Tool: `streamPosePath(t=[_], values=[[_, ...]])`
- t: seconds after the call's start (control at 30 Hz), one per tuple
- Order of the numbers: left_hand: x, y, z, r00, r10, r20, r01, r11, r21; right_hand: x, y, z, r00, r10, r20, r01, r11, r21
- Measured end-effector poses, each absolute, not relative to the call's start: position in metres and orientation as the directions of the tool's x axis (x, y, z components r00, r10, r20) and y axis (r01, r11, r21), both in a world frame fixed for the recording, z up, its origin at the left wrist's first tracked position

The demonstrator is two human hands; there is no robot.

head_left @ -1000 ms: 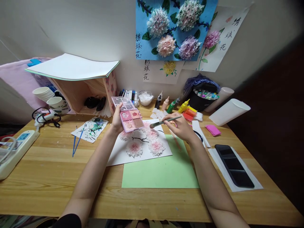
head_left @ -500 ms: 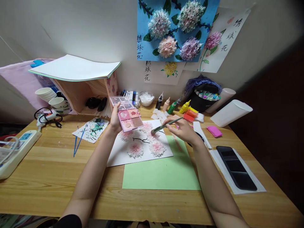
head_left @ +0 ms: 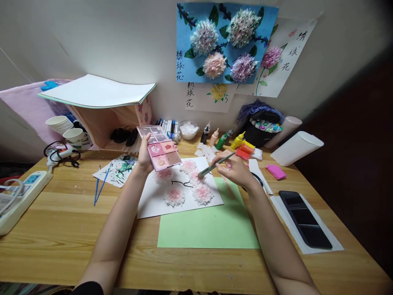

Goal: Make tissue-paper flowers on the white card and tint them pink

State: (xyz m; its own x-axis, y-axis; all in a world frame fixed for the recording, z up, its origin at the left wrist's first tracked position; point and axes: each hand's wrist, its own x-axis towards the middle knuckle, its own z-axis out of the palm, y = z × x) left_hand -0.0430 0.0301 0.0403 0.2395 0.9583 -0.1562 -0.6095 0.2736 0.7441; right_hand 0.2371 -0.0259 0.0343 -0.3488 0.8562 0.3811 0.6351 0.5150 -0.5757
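An open makeup palette (head_left: pixel 165 155) with pink and brown pans is gripped in my left hand (head_left: pixel 145 155), above the upper left of the white sheet. My right hand (head_left: pixel 233 169) pinches a green-handled brush (head_left: pixel 217 163), its bristles at a pink-and-white ruffled flower on the right part of the sheet. The white sheet (head_left: pixel 153 200) bears several such flowers, one of them (head_left: pixel 175 196) at lower left, and a dark painted branch (head_left: pixel 182 182). It lies partly over a green sheet (head_left: pixel 208 231).
Paint bottles (head_left: pixel 221 140), a white bowl (head_left: pixel 188 129) and markers stand at the back. Right are a phone (head_left: pixel 305 219) and a pink packet (head_left: pixel 275 172). Left are blue brushes (head_left: pixel 102 186), a paint-stained paper (head_left: pixel 118 171), paper cups and a power strip (head_left: pixel 24 200).
My left hand and the palette have shifted slightly left. The brush tip has moved slightly right and down on the flower. The whole view has tilted a little.
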Motion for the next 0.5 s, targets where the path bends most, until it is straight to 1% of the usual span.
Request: streamPosePath(t=[0.13, 0.2, 0.27, 0.33, 0.4, 0.5], values=[[-0.052, 0.032, 0.044, 0.206, 0.964, -0.169, -0.604, 0.26, 0.753, 0.238, -0.024, 0.031, -0.31, 0.873, 0.376, 0.653, 0.483, -0.583], [-0.057, 0.032, 0.047, 0.187, 0.967, -0.172, -0.601, 0.251, 0.759, 0.237, -0.022, 0.03, -0.242, 0.889, 0.388, 0.631, 0.448, -0.633], [-0.062, 0.032, 0.049, 0.179, 0.971, -0.159, -0.605, 0.236, 0.76, 0.235, -0.021, 0.027, -0.133, 0.902, 0.41, 0.583, 0.406, -0.704], [-0.067, 0.033, 0.051, 0.172, 0.975, -0.14, -0.616, 0.217, 0.757, 0.233, -0.02, 0.024, -0.064, 0.91, 0.411, 0.536, 0.378, -0.755], [-0.071, 0.033, 0.051, 0.151, 0.98, -0.126, -0.627, 0.194, 0.754, 0.229, -0.017, 0.018, -0.067, 0.912, 0.404, 0.513, 0.378, -0.77], [-0.075, 0.033, 0.052, 0.118, 0.986, -0.12, -0.642, 0.168, 0.748, 0.225, -0.013, 0.009, -0.137, 0.909, 0.393, 0.535, 0.402, -0.743]])
